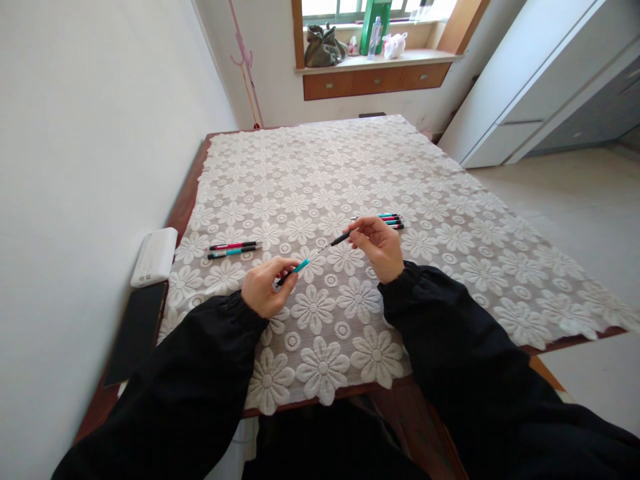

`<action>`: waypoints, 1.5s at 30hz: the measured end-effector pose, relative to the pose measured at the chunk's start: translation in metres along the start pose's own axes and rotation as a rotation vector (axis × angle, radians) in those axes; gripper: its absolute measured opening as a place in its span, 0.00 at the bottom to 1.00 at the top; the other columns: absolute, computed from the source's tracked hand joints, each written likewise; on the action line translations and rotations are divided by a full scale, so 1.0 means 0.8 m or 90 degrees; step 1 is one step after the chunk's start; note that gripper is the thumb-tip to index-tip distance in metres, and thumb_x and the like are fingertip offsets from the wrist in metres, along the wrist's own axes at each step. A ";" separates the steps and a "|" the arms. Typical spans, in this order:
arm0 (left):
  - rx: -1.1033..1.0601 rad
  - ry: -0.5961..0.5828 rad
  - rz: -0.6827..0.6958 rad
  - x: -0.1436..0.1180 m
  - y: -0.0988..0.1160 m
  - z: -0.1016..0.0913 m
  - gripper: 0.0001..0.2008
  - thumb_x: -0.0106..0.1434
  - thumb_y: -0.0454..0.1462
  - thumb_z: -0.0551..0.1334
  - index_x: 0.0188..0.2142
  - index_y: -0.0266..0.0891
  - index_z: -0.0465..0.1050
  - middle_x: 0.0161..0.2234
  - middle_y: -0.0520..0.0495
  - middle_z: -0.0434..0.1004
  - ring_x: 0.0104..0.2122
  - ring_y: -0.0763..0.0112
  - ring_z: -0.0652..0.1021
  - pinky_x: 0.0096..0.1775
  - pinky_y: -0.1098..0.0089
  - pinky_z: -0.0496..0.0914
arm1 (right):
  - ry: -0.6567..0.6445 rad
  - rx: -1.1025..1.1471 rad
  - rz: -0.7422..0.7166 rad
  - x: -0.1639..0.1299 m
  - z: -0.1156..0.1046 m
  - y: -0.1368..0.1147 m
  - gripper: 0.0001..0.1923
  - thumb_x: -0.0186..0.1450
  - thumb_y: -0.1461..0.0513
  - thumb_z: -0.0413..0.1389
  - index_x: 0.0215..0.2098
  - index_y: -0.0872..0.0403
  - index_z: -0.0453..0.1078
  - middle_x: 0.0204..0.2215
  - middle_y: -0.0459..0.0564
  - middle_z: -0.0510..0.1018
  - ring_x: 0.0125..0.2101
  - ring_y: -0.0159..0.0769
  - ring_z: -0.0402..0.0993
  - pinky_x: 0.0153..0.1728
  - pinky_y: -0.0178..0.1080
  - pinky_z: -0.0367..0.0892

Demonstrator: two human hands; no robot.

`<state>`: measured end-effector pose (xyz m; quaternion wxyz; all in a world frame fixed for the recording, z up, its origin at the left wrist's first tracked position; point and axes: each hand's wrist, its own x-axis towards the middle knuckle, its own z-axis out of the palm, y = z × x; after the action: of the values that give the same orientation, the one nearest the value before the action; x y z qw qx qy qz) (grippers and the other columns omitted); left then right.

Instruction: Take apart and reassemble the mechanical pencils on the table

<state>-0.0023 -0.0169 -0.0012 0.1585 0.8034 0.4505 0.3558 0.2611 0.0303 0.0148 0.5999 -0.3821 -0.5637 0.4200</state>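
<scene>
Fingers: both sets were pinched on pen parts.
Left hand (264, 288): the teal pen barrel (298, 268) was gripped.
Right hand (379, 245): the black pen tip (341, 238) was held (thin refill between them).
Place: above the table (500, 280), near its front edge.

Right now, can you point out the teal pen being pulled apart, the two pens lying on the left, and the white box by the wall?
teal pen (301, 266), head view, teal barrel end.
two pens (233, 249), head view, mid-barrels.
white box (155, 257), head view, top face.
</scene>
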 end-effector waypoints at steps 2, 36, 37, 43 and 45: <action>0.000 -0.001 -0.001 0.000 0.001 -0.001 0.09 0.66 0.37 0.62 0.46 0.42 0.76 0.34 0.50 0.81 0.31 0.72 0.78 0.36 0.71 0.73 | 0.009 -0.001 -0.002 0.001 -0.001 0.001 0.14 0.61 0.51 0.66 0.38 0.50 0.72 0.34 0.47 0.81 0.30 0.33 0.73 0.29 0.37 0.70; 0.002 -0.006 0.015 0.001 0.001 -0.001 0.09 0.67 0.37 0.62 0.46 0.42 0.77 0.34 0.49 0.81 0.31 0.71 0.79 0.36 0.71 0.73 | -0.112 -0.080 0.000 -0.011 0.004 0.006 0.07 0.65 0.57 0.63 0.40 0.50 0.74 0.36 0.48 0.80 0.37 0.36 0.75 0.38 0.41 0.70; 0.002 -0.007 0.015 0.001 0.001 -0.001 0.09 0.67 0.37 0.62 0.46 0.42 0.77 0.34 0.49 0.81 0.31 0.71 0.79 0.36 0.71 0.73 | -0.118 -0.083 0.002 -0.011 0.004 0.006 0.07 0.65 0.57 0.63 0.40 0.51 0.74 0.37 0.48 0.80 0.37 0.36 0.75 0.39 0.41 0.70; 0.004 -0.007 0.014 0.002 0.003 -0.001 0.09 0.67 0.37 0.61 0.45 0.41 0.77 0.34 0.49 0.82 0.31 0.71 0.79 0.36 0.71 0.73 | -0.141 -0.113 0.003 -0.014 0.007 0.004 0.08 0.64 0.56 0.63 0.38 0.51 0.75 0.35 0.48 0.81 0.36 0.36 0.75 0.38 0.41 0.70; 0.003 -0.009 0.015 0.003 0.004 -0.002 0.09 0.67 0.37 0.61 0.45 0.41 0.77 0.35 0.48 0.82 0.31 0.71 0.79 0.37 0.71 0.74 | -0.149 -0.120 0.007 -0.015 0.008 0.003 0.08 0.64 0.56 0.64 0.38 0.51 0.76 0.35 0.48 0.81 0.36 0.37 0.76 0.38 0.41 0.71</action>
<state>-0.0007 -0.0169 0.0023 0.1552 0.8116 0.4406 0.3509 0.2543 0.0196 0.0084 0.4890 -0.3888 -0.6645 0.4101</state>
